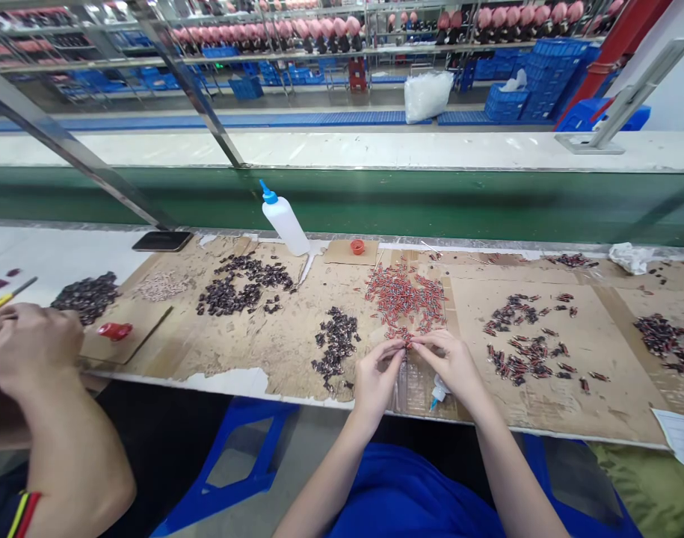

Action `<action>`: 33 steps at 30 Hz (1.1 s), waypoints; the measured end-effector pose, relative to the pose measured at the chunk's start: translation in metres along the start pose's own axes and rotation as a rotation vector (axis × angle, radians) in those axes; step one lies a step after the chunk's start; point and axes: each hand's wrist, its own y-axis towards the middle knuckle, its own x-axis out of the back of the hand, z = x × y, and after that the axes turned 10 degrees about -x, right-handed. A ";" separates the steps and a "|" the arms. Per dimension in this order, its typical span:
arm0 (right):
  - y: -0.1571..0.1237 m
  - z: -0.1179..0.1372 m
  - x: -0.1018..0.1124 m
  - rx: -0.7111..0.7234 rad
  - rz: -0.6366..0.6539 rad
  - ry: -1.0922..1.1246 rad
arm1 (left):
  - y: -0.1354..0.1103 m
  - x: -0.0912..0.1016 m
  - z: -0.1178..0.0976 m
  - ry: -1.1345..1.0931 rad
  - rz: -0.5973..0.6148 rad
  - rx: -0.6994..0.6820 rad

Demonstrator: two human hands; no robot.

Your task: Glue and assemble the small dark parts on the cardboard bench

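Observation:
My left hand (380, 373) and my right hand (449, 364) meet at the near edge of a heap of small red parts (403, 295). The fingertips of both are pinched together on a small red and dark part (407, 341), too small to make out fully. Left of my left hand lies a pile of small black parts (337, 345). Under my right hand a small bottle with a blue tip (439, 391) lies on the cardboard, partly hidden. To the right, red and black pieces (524, 359) are spread in loose groups.
A white squeeze bottle with a blue cap (285, 224) stands tilted at the back, near a red cap (357, 246). Further left are black pieces (235, 288), a phone (162, 240) and a co-worker's hand (33, 340) holding a yellow tool. A metal post (190, 90) rises beyond the table.

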 end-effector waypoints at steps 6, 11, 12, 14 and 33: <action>0.001 0.000 -0.002 -0.006 0.010 -0.012 | 0.002 -0.002 -0.003 -0.063 -0.011 0.028; 0.001 0.002 -0.003 -0.022 -0.013 -0.021 | 0.005 -0.001 -0.005 -0.103 -0.028 0.068; 0.002 0.002 -0.003 -0.021 -0.015 -0.022 | 0.006 -0.001 -0.006 -0.106 -0.027 0.074; 0.002 0.003 -0.003 -0.015 -0.016 -0.014 | 0.007 0.000 -0.007 -0.105 -0.021 0.078; -0.003 0.012 -0.003 -0.097 -0.120 0.230 | 0.015 -0.006 -0.020 -0.162 -0.005 0.103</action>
